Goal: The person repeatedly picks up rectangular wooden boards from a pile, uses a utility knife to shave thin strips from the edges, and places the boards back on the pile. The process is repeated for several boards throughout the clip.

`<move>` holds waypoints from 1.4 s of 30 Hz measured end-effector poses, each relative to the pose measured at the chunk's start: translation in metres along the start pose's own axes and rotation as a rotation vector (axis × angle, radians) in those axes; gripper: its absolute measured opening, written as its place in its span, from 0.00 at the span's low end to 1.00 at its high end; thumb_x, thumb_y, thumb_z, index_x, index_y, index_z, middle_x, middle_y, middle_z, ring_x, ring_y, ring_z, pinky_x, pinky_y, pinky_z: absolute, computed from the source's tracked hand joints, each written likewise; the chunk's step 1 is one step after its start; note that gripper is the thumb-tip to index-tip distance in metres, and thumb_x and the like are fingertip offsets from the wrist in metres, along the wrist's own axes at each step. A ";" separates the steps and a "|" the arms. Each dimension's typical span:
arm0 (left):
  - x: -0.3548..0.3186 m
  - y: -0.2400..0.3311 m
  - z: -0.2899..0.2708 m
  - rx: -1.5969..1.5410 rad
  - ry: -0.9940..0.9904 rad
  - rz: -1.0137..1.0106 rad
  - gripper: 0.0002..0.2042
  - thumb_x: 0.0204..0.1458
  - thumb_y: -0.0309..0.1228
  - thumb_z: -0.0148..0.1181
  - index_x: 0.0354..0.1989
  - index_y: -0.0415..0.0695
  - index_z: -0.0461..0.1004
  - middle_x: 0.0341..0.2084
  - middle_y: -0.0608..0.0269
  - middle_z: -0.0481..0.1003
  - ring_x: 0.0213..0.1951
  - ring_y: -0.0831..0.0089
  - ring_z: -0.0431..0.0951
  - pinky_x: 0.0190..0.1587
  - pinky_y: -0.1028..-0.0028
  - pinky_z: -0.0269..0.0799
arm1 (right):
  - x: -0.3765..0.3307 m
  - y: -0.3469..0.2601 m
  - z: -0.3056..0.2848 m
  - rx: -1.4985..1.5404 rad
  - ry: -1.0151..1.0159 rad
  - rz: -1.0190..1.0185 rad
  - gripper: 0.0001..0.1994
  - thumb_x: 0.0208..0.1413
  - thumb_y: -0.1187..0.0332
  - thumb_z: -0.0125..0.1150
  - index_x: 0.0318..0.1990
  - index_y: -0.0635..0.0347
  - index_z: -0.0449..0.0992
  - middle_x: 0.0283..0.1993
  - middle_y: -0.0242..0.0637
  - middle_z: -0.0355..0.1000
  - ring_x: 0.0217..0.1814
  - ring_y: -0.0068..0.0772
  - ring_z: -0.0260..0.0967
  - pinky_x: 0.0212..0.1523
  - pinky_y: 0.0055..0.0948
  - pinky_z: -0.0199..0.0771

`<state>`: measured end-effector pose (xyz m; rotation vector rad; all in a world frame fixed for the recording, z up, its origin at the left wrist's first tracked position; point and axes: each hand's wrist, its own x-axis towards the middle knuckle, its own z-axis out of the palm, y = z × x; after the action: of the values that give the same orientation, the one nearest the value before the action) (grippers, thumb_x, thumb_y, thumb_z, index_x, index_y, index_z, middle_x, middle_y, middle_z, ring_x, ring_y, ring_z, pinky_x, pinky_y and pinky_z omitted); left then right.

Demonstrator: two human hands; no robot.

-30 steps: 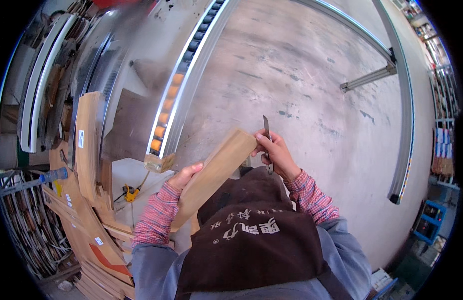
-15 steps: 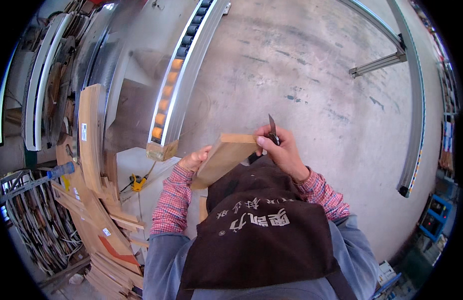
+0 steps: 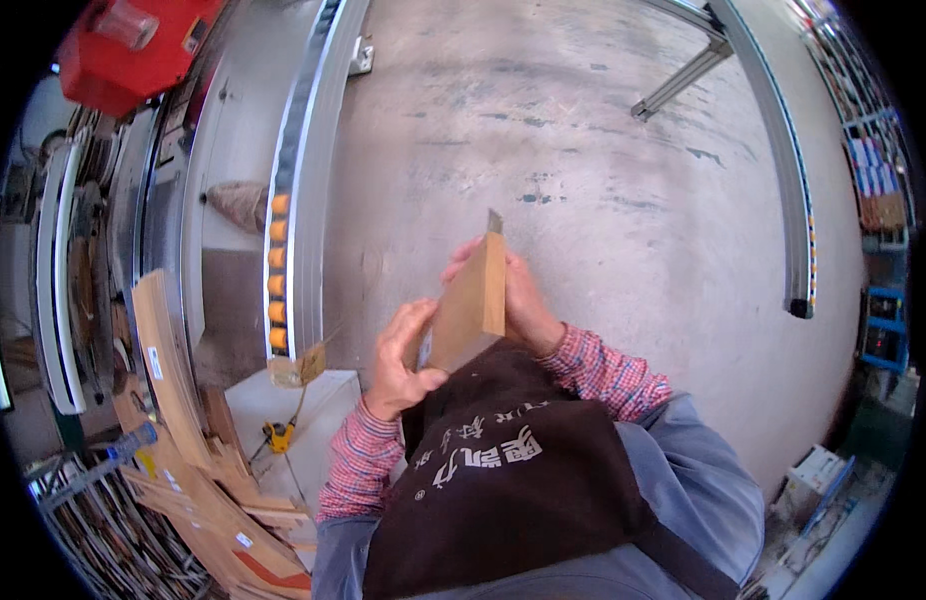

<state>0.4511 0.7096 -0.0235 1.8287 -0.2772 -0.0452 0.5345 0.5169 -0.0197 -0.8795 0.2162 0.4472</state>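
Observation:
A flat wooden board [image 3: 465,310] is held up in front of my apron, tilted, with its narrow edge facing me. My left hand [image 3: 395,362] grips its left side, the thumb along the lower face. Behind the board's right side is my right hand [image 3: 528,308], partly hidden by the wood, its fingertips showing past the far left edge. A small knife's blade [image 3: 495,221] sticks up beyond the board's top end; its handle is out of sight behind the board, in my right hand.
Roller rails stand to the left [image 3: 301,190] and right [image 3: 783,170] over a concrete floor. At lower left, wooden strips [image 3: 165,350] lean beside a yellow tool [image 3: 278,436] on a pale surface. A red machine part [image 3: 133,60] is at the upper left.
The board has turned more upright, its edge now toward me. My right hand and the knife have moved behind it, and my left hand has shifted its grip. The view has swung left.

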 end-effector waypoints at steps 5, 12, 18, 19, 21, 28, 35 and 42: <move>-0.002 -0.009 0.053 0.279 0.173 0.151 0.49 0.40 0.57 0.74 0.66 0.33 0.66 0.58 0.34 0.68 0.58 0.39 0.73 0.59 0.52 0.71 | 0.002 -0.012 -0.001 -0.028 -0.115 0.075 0.21 0.72 0.50 0.47 0.43 0.60 0.75 0.31 0.34 0.77 0.30 0.23 0.74 0.32 0.23 0.75; 0.029 -0.048 0.072 0.274 0.063 0.218 0.52 0.45 0.60 0.68 0.73 0.36 0.56 0.66 0.33 0.62 0.66 0.38 0.65 0.65 0.52 0.65 | 0.016 -0.014 -0.010 -0.311 0.027 -0.175 0.20 0.72 0.53 0.50 0.35 0.61 0.76 0.28 0.26 0.71 0.30 0.15 0.67 0.31 0.21 0.68; 0.025 -0.058 0.073 0.208 0.015 0.210 0.52 0.49 0.58 0.65 0.74 0.34 0.50 0.68 0.33 0.59 0.69 0.39 0.62 0.68 0.54 0.61 | 0.015 -0.009 -0.012 -0.492 -0.004 -0.257 0.21 0.74 0.53 0.47 0.38 0.62 0.76 0.26 0.28 0.73 0.27 0.16 0.68 0.29 0.21 0.69; 0.022 -0.058 0.072 0.222 0.007 0.199 0.51 0.49 0.57 0.65 0.73 0.34 0.50 0.68 0.32 0.58 0.69 0.38 0.61 0.68 0.54 0.61 | 0.014 -0.007 -0.011 -0.515 -0.011 -0.262 0.21 0.74 0.54 0.47 0.38 0.62 0.76 0.26 0.28 0.73 0.27 0.15 0.68 0.29 0.20 0.68; 0.013 -0.059 0.071 0.209 -0.004 0.140 0.51 0.49 0.56 0.66 0.73 0.33 0.51 0.68 0.32 0.59 0.69 0.38 0.61 0.68 0.54 0.61 | 0.012 -0.004 -0.008 -0.552 -0.023 -0.273 0.21 0.74 0.54 0.47 0.37 0.62 0.76 0.27 0.27 0.73 0.27 0.15 0.68 0.29 0.20 0.69; 0.000 -0.068 0.072 0.119 0.025 0.120 0.50 0.48 0.52 0.69 0.72 0.32 0.51 0.68 0.32 0.59 0.69 0.37 0.61 0.69 0.53 0.61 | 0.008 -0.001 -0.002 -0.538 -0.016 -0.229 0.21 0.74 0.54 0.47 0.36 0.61 0.76 0.27 0.27 0.73 0.28 0.15 0.68 0.29 0.20 0.69; -0.003 -0.060 0.066 0.201 0.034 0.099 0.50 0.48 0.53 0.68 0.72 0.34 0.52 0.66 0.35 0.60 0.67 0.41 0.63 0.67 0.56 0.62 | 0.010 0.007 -0.003 -0.490 -0.048 -0.203 0.22 0.73 0.52 0.48 0.36 0.62 0.76 0.27 0.27 0.72 0.29 0.16 0.67 0.30 0.22 0.68; 0.004 -0.029 0.055 0.286 0.081 0.166 0.53 0.48 0.54 0.68 0.75 0.35 0.47 0.69 0.35 0.58 0.69 0.38 0.60 0.68 0.52 0.60 | 0.014 0.021 -0.002 -0.393 -0.038 -0.148 0.24 0.73 0.49 0.46 0.40 0.62 0.74 0.25 0.28 0.72 0.26 0.17 0.68 0.28 0.21 0.69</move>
<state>0.4500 0.6636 -0.0664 2.0778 -0.3925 0.1930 0.5375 0.5310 -0.0411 -1.2618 0.0259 0.3730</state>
